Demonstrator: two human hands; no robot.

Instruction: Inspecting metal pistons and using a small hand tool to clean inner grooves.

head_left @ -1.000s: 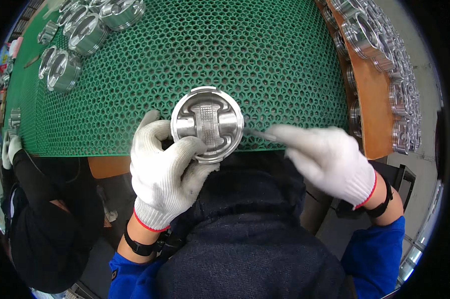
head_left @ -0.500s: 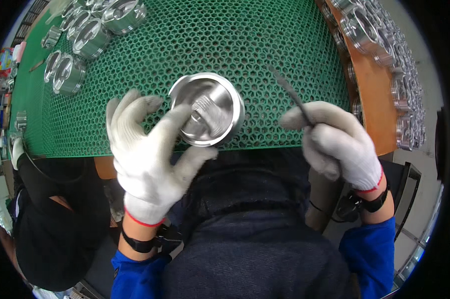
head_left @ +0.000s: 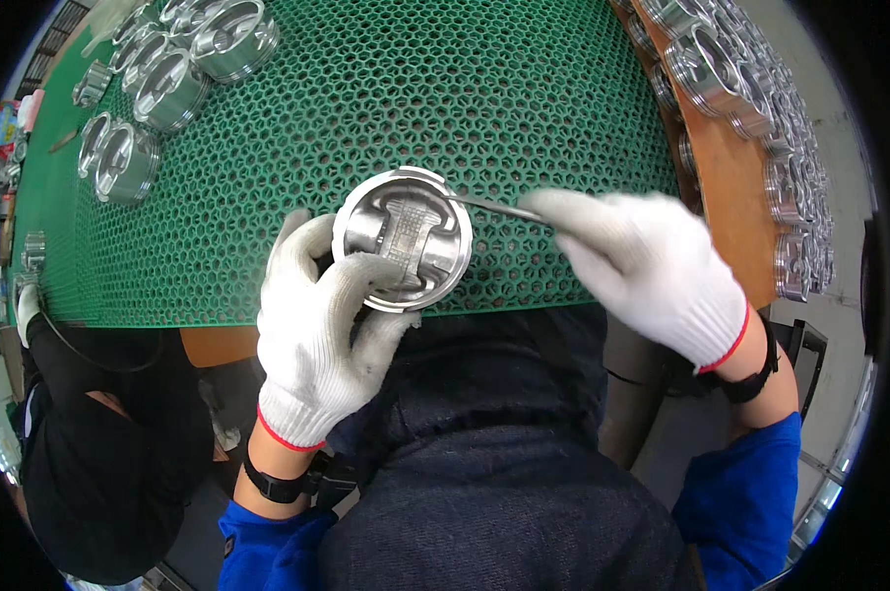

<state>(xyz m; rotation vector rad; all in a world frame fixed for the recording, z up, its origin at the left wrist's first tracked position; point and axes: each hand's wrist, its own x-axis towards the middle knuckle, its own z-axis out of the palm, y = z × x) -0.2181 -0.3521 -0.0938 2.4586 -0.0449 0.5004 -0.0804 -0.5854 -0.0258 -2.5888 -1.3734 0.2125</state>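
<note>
A silvery metal piston [head_left: 406,238] is at the near edge of the green mat, its hollow side facing up. My left hand [head_left: 319,320], in a white knitted glove, grips it from the left, with one finger reaching inside and others around the outer wall. My right hand [head_left: 652,258], gloved alike and slightly blurred, is closed round a slim dark metal tool [head_left: 499,208]. The tool points left, its tip at the upper right of the piston's rim. Its handle end is hidden in my fist, so its exact kind does not show.
The green honeycomb mat [head_left: 415,89] covers the table. Several pistons [head_left: 172,91] stand at the far left. More line a brown board [head_left: 735,236] on the right, raised above other pistons. At the left edge is another person's gloved hand [head_left: 28,310].
My right hand has swung left, bringing the tool from above the mat to the piston's rim. The piston has turned and shifted slightly; my left hand has closed further around it.
</note>
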